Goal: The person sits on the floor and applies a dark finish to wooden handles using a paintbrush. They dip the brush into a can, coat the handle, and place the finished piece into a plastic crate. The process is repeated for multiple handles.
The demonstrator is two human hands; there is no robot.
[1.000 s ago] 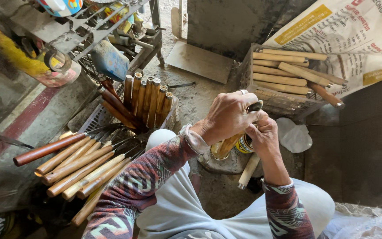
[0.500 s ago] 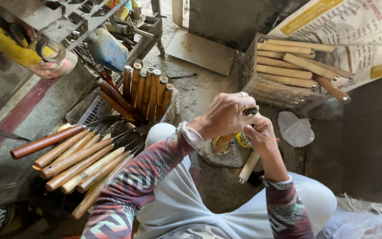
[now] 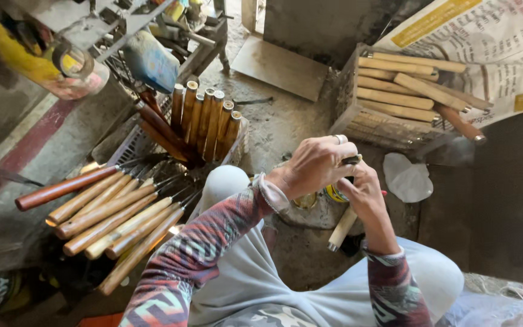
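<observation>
At my nine o'clock lie wooden-handled tools, near my knee. My left hand is clenched over a dark tool; my right hand grips a pale handle at centre. I'd keep both steady. The crate at one o'clock leaves some open floor.

Dusty concrete floor, dark wall behind, prob. daylight.

Soft daylight, seemingly from above, muted shadows, corners were dim, edges slightly warped, centre sharp, no glare.
</observation>
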